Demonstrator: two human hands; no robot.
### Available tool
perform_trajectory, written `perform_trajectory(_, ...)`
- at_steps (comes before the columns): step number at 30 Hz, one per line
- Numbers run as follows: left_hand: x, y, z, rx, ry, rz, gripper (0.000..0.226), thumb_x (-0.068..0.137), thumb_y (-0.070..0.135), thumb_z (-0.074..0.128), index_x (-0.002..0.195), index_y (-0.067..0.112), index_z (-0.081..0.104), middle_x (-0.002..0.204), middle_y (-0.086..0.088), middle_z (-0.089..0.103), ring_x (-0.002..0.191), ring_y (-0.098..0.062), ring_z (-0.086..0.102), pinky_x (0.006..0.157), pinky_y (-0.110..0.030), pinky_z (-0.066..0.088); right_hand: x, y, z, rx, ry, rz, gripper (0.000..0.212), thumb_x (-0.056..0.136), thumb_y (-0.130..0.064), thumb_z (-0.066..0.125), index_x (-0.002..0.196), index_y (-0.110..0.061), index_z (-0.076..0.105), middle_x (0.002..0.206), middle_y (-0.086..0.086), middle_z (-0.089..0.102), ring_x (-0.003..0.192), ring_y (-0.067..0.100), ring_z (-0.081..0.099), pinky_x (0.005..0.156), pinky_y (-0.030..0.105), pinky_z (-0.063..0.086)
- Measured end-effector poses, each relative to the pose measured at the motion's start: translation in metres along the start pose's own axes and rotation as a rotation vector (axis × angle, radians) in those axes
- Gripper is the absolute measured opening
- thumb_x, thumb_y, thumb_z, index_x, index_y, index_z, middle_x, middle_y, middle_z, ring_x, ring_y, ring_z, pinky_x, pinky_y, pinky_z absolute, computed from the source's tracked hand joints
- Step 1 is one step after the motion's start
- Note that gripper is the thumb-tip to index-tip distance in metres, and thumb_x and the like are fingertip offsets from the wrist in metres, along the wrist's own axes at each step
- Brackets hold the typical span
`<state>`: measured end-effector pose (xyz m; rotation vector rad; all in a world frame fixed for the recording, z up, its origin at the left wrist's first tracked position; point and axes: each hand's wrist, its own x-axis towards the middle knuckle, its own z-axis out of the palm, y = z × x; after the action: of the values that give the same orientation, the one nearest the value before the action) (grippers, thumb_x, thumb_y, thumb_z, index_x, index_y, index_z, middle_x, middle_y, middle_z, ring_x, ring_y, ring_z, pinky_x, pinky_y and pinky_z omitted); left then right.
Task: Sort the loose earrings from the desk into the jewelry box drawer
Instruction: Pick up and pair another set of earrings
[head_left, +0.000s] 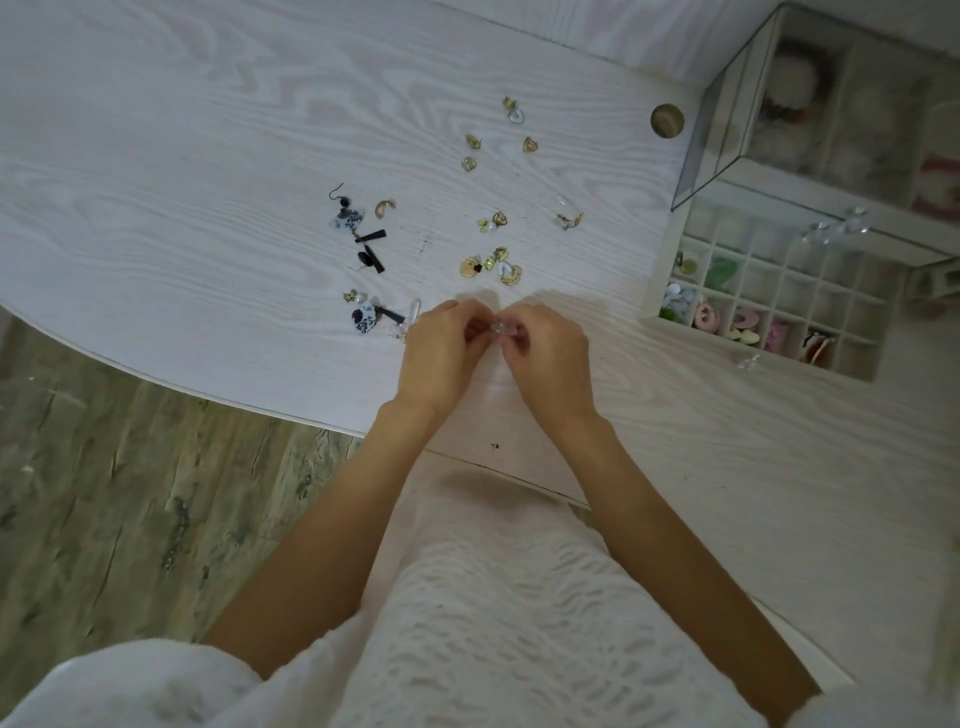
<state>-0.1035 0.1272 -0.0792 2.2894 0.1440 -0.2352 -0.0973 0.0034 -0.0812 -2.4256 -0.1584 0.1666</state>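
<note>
Above desk (208, 156), both hands' fingers (480, 325) pinch clear earring (497, 327).

I count two bare hands, left hand (444, 353) and right hand (550, 358), pinching one small clear bead-like piece (497, 327) between them. On the white wood-grain desk (208, 156) I make out about sixteen loose earrings: two blue-and-white patterned fan earrings (347, 219), two black bar drops (371, 236), and roughly a dozen small gold pieces (491, 267), too small to count exactly. One round brass knob (667, 120) sits far right. One white gridded jewelry box drawer (769, 296) stands open at right, one glass-lidded box (831, 104) behind it.
</note>
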Motion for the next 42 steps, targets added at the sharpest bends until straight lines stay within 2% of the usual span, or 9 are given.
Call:
perform_trajectory(5, -0.001, 0.009, -0.004, -0.254, -0.041, -0.121, 0.013, 0.083, 0.012, 0.067, 0.097, 0.013, 0.069, 0.091, 0.000, 0.071, 0.079, -0.001, 0.063, 0.078, -0.007, 0.048, 0.000, 0.000, -0.014, 0.259, 0.028, 0.084, 0.011, 0.083, -0.007, 0.064, 0.091, -0.012, 0.071, 0.080, 0.000, 0.072, 0.074, 0.009, 0.066, 0.070, 0.031, 0.055)
perform_trajectory(10, 0.002, 0.047, -0.001, -0.658, -0.100, -0.254, 0.013, 0.077, 0.011, 0.074, 0.089, 0.014, 0.071, 0.078, -0.001, 0.073, 0.079, -0.013, 0.070, 0.082, -0.029, 0.056, -0.007, 0.013, -0.060, 0.230, 0.101, -0.031, 0.022, 0.082, -0.003, 0.066, 0.104, -0.008, 0.070, 0.094, 0.005, 0.072, 0.081, 0.010, 0.066, 0.072, 0.019, 0.053)
perform_trajectory(14, 0.019, 0.096, 0.022, -0.817, -0.190, -0.186, 0.017, 0.076, 0.004, 0.072, 0.093, 0.001, 0.070, 0.068, 0.001, 0.072, 0.071, -0.012, 0.069, 0.072, -0.022, 0.055, -0.010, 0.041, -0.112, 0.223, 0.223, -0.046, 0.025, 0.085, -0.008, 0.065, 0.110, -0.008, 0.066, 0.099, -0.002, 0.066, 0.084, 0.007, 0.062, 0.074, 0.015, 0.050)
perform_trajectory(18, 0.050, 0.142, 0.077, -0.704, -0.210, -0.038, 0.018, 0.078, 0.006, 0.072, 0.096, 0.005, 0.071, 0.081, -0.009, 0.072, 0.078, -0.018, 0.070, 0.079, -0.035, 0.056, -0.002, 0.083, -0.150, 0.196, 0.372, 0.132, 0.024, 0.085, -0.012, 0.065, 0.109, -0.012, 0.068, 0.097, 0.002, 0.068, 0.085, 0.011, 0.063, 0.079, 0.016, 0.050)
perform_trajectory(22, 0.073, 0.175, 0.125, -0.441, -0.207, 0.068, 0.020, 0.081, 0.007, 0.067, 0.100, 0.007, 0.071, 0.093, -0.007, 0.073, 0.082, -0.009, 0.065, 0.079, -0.017, 0.051, 0.015, 0.121, -0.165, -0.003, 0.428, 0.263, 0.019, 0.085, -0.015, 0.063, 0.101, -0.009, 0.070, 0.097, 0.012, 0.068, 0.085, 0.017, 0.060, 0.075, 0.010, 0.040)
perform_trajectory(25, 0.078, 0.179, 0.140, -0.233, -0.221, 0.097, 0.024, 0.081, 0.007, 0.062, 0.102, 0.012, 0.071, 0.094, -0.007, 0.073, 0.088, -0.018, 0.066, 0.082, -0.028, 0.052, 0.021, 0.133, -0.164, -0.044, 0.385, 0.304, 0.018, 0.084, -0.011, 0.063, 0.100, -0.007, 0.070, 0.096, 0.014, 0.069, 0.084, 0.016, 0.058, 0.071, 0.010, 0.032)
perform_trajectory(32, 0.073, 0.180, 0.135, -0.150, -0.261, 0.141, 0.029, 0.078, 0.003, 0.054, 0.098, 0.013, 0.072, 0.093, -0.006, 0.073, 0.088, -0.021, 0.066, 0.080, -0.033, 0.054, 0.024, 0.137, -0.170, -0.100, 0.333, 0.209, 0.014, 0.081, -0.010, 0.067, 0.091, -0.004, 0.074, 0.082, 0.020, 0.071, 0.071, 0.020, 0.060, 0.058, 0.014, 0.025)
perform_trajectory(38, 0.067, 0.174, 0.128, -0.056, -0.273, 0.220, 0.030, 0.083, 0.004, 0.053, 0.109, 0.010, 0.067, 0.107, -0.009, 0.069, 0.099, -0.025, 0.062, 0.085, -0.031, 0.048, 0.029, 0.151, -0.169, -0.300, 0.204, 0.168, 0.022, 0.084, -0.006, 0.057, 0.101, -0.008, 0.070, 0.090, 0.020, 0.069, 0.083, 0.034, 0.063, 0.071, 0.030, 0.044)
perform_trajectory(42, 0.057, 0.160, 0.115, -0.028, -0.188, 0.380, 0.022, 0.086, 0.009, 0.055, 0.104, 0.010, 0.067, 0.099, -0.008, 0.069, 0.083, -0.022, 0.064, 0.074, -0.034, 0.052, 0.018, 0.140, -0.167, -0.331, 0.243, 0.056, 0.020, 0.086, -0.006, 0.053, 0.098, -0.005, 0.069, 0.087, 0.018, 0.067, 0.076, 0.034, 0.061, 0.070, 0.039, 0.047)
